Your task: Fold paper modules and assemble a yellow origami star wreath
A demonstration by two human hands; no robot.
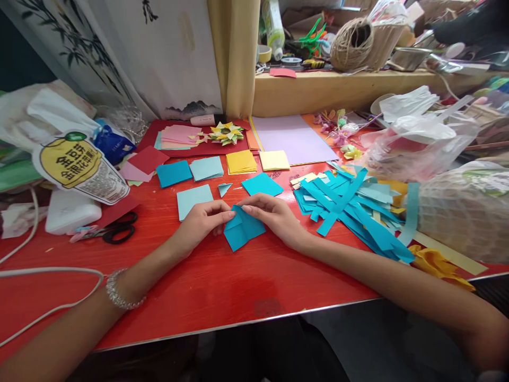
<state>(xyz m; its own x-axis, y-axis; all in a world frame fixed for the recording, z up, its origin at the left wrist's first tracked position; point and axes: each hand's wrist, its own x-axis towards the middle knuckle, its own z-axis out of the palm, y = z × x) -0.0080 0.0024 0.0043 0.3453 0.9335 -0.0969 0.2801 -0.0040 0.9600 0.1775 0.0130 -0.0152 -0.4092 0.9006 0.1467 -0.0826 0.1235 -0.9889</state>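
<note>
A creased square of blue origami paper (243,232) is held just above the red table, near its middle. My left hand (204,220) pinches its upper left edge between thumb and fingers. With thumb and bent fingers, my right hand (274,215) grips the top edge from the other side. Just beyond my hands lie a blue paper stack (263,184), a small folded pale blue triangle (225,189) and a pale blue square (194,199). Farther back are another blue stack (174,173), a light blue stack (207,168), a yellow stack (241,162) and a cream stack (274,160).
Blue paper strips (350,207) are heaped on the right, beside plastic bags (429,132). Black-handled scissors (119,229) and a white cable (59,270) lie left. At the back sit a folded paper star (226,133) and lilac sheets (290,139).
</note>
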